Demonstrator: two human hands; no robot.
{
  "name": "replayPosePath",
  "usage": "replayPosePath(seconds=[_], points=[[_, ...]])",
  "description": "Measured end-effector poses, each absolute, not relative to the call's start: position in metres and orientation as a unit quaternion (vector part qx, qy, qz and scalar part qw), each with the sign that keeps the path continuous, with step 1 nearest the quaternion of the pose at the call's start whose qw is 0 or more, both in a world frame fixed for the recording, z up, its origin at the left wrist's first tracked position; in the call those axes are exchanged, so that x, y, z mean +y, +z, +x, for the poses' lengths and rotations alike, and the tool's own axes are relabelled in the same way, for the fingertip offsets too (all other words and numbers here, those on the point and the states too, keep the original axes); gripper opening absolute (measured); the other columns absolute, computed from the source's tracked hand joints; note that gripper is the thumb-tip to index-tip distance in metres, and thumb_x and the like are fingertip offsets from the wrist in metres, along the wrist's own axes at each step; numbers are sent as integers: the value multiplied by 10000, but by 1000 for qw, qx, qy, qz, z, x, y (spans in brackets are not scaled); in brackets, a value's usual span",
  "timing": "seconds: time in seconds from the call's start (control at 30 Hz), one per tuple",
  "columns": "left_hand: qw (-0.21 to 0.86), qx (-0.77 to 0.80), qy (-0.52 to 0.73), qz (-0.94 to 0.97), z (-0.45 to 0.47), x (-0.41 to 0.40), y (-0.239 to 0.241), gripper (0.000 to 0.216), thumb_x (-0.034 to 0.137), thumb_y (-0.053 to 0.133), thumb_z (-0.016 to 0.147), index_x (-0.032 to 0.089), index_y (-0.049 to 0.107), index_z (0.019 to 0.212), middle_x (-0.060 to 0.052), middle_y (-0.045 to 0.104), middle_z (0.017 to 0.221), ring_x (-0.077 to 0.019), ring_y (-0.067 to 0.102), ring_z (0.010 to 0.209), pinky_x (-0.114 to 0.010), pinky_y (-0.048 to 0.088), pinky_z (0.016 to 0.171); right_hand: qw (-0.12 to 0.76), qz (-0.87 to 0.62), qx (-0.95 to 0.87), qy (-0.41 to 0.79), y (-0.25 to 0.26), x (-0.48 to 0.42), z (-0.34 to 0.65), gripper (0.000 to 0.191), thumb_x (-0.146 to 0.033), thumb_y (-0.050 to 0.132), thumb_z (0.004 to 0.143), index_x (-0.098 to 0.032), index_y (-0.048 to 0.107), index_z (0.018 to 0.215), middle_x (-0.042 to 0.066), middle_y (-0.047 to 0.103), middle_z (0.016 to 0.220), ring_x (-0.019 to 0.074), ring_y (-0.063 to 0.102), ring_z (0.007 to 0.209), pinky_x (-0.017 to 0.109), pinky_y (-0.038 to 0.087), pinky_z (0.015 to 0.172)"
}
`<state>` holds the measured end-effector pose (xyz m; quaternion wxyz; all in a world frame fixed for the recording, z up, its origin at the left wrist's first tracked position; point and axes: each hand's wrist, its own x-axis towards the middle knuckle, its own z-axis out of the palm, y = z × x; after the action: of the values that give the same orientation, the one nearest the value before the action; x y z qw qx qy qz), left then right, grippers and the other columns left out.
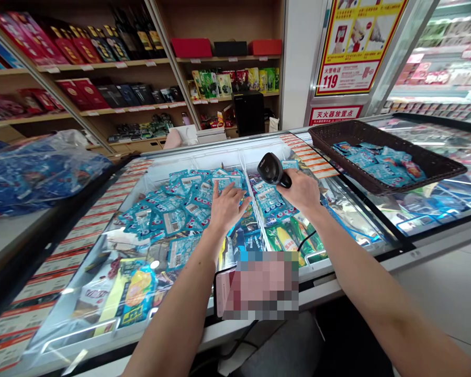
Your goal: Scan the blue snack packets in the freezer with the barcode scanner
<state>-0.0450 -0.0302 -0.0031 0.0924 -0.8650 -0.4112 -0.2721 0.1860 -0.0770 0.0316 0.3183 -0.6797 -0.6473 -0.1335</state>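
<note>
My right hand (301, 191) grips the handle of a black barcode scanner (270, 168), whose head points to the left. A cable runs down below this hand. My left hand (228, 205) lies with its fingers spread over a heap of small blue packets (172, 196) that carry barcode labels. One packet (226, 182) sits right at its fingertips. More blue packets (270, 199) lie across the white wire divider (255, 201), under and left of the scanner. All of these are in a glass-topped chest freezer (204, 152).
A dark woven basket (447, 166) with several blue packets stands on the freezer at right. A clear bag of blue packets (43, 167) lies at left. Corn packs (286, 238) are nearer me. At the front edge is a phone (221, 293), partly blurred out. Stocked shelves (102, 65) line the back.
</note>
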Motion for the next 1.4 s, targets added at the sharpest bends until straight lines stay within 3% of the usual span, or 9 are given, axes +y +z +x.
replayPosePath(seconds=[0.2,0.37,0.63,0.8,1.03,1.17,1.4], points=[[54,-357,-247,-899,-35,-36,2,503,541,465,875,246,557,1272,-71,623,1269,-241,493,1267,-501,139,1176,305,-680,-654,-129,34,-79,184,296,-403,598,803,-218,639,1030,72,694,908,243,641,786,324,416,652],[39,-372,-205,-904,-28,-37,-2,643,614,486,832,237,483,1353,-97,582,1319,-277,486,1247,-482,270,1095,304,-676,-660,-118,36,-79,183,314,-396,590,808,-222,630,1067,73,694,947,238,644,806,324,421,668],[-12,-388,-224,-894,-29,-35,-6,699,696,578,709,252,534,1246,-87,556,1322,-324,469,1237,-510,312,1058,317,-668,-660,-131,33,-78,184,316,-391,580,810,-209,636,1063,80,698,947,234,641,805,316,422,659],[-100,-432,-283,-851,-33,-29,-11,842,645,700,615,233,411,1290,-123,590,1220,-317,537,1160,-485,425,959,316,-671,-658,-131,31,-77,184,334,-403,584,805,-214,632,1076,75,694,948,240,643,812,326,432,663],[-242,-447,-397,-764,-39,-17,-16,699,353,658,748,203,257,1301,-62,634,968,-182,623,875,-318,493,708,318,-665,-663,-132,32,-77,184,331,-393,571,814,-214,630,1086,75,690,975,224,642,813,322,436,661],[-266,-444,-455,-725,-44,-11,-17,542,316,624,774,209,355,1232,-18,585,902,-128,591,788,-279,480,701,317,-656,-671,-140,31,-77,183,329,-396,578,808,-214,638,1076,65,695,941,211,641,783,311,425,644],[-255,-467,-502,-682,-49,-4,-21,391,353,573,821,206,501,1176,-66,579,1060,-144,573,862,-309,481,765,321,-614,-707,-144,28,-78,180,342,-407,602,802,-221,634,1087,44,700,992,192,646,795,292,413,620]])
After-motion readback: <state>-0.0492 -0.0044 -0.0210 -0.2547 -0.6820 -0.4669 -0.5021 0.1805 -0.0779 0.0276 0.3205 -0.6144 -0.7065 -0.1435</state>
